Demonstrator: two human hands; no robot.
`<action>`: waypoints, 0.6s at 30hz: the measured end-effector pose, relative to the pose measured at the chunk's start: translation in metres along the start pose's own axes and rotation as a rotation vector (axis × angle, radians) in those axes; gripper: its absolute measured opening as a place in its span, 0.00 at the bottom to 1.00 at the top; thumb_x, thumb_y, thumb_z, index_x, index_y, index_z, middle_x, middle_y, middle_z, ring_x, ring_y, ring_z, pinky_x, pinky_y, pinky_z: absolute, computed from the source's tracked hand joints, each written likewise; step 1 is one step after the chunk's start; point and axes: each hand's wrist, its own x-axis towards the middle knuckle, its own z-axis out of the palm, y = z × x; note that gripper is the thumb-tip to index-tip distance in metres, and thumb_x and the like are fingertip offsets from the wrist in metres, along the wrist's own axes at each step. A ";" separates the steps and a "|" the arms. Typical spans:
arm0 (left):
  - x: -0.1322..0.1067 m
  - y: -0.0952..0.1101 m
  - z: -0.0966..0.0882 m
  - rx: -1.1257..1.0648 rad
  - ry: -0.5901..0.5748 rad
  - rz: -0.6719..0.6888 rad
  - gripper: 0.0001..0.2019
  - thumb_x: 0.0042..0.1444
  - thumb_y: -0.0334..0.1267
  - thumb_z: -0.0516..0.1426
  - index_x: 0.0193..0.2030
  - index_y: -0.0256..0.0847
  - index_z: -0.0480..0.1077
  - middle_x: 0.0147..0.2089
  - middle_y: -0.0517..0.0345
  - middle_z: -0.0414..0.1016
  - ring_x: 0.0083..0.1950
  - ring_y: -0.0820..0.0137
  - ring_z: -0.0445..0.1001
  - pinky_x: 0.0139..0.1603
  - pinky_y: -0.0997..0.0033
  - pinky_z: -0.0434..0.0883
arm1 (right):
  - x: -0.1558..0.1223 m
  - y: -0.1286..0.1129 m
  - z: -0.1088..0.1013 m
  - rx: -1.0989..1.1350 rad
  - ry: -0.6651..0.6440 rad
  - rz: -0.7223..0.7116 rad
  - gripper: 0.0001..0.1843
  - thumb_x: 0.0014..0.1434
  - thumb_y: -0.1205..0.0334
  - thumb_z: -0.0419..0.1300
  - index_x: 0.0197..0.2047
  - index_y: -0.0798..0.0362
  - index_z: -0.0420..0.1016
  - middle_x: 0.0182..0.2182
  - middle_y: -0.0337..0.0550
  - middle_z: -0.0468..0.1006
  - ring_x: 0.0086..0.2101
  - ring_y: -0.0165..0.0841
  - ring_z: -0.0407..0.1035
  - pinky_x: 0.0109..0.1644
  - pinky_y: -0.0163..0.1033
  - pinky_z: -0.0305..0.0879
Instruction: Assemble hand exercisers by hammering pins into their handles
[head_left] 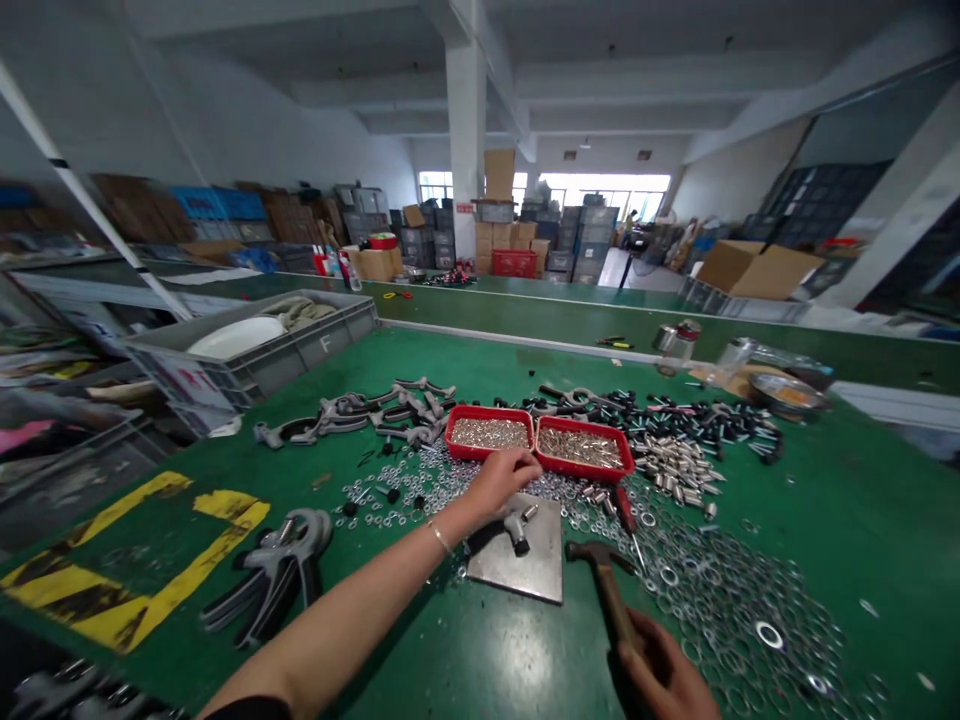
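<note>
My left hand (501, 478) reaches forward over the green table (465, 650), fingers curled at the near edge of the left red tray (489, 434) of small metal parts; what they pinch is too small to make out. Just below that hand a grey and black part (511, 526) lies on a square metal plate (525, 565). My right hand (664, 670) is closed round the wooden handle of a hammer (600, 575), whose head rests on the table beside the plate. A second red tray (583, 448) sits next to the first.
Several washers (720, 590) are strewn at right, metal sleeves (675, 462) and black pieces (675, 412) behind the trays. Grey grip handles (375, 410) lie at the left and a pile (281, 570) nearer me. A grey crate (259, 350) stands far left. A red-handled screwdriver (624, 510) lies by the plate.
</note>
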 end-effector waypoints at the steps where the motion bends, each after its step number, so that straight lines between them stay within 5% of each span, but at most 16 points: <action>1: -0.018 -0.006 -0.002 -0.014 0.002 -0.041 0.11 0.64 0.39 0.51 0.40 0.36 0.72 0.34 0.57 0.78 0.35 0.70 0.75 0.37 0.74 0.69 | 0.010 -0.007 0.002 0.041 -0.044 0.023 0.31 0.49 0.38 0.60 0.48 0.52 0.76 0.44 0.49 0.82 0.47 0.49 0.75 0.51 0.48 0.71; 6: -0.063 -0.025 0.001 0.015 0.037 -0.220 0.13 0.63 0.42 0.52 0.34 0.37 0.71 0.34 0.56 0.77 0.35 0.68 0.73 0.35 0.73 0.65 | 0.037 -0.037 -0.002 0.124 -0.250 0.194 0.31 0.54 0.34 0.54 0.45 0.53 0.77 0.41 0.49 0.83 0.43 0.46 0.77 0.48 0.46 0.72; 13: -0.051 -0.024 0.024 0.141 0.037 -0.304 0.10 0.62 0.42 0.54 0.35 0.39 0.70 0.36 0.53 0.77 0.37 0.65 0.73 0.36 0.70 0.62 | 0.042 -0.047 -0.016 -0.129 -0.136 0.054 0.35 0.48 0.33 0.56 0.47 0.52 0.78 0.51 0.50 0.79 0.56 0.51 0.68 0.60 0.48 0.65; 18: -0.048 -0.023 0.029 0.224 0.006 -0.241 0.08 0.63 0.39 0.54 0.35 0.39 0.69 0.38 0.50 0.75 0.43 0.60 0.73 0.45 0.64 0.65 | 0.041 -0.040 -0.009 -0.090 -0.208 0.013 0.33 0.54 0.36 0.55 0.53 0.52 0.73 0.47 0.51 0.80 0.45 0.47 0.75 0.47 0.45 0.73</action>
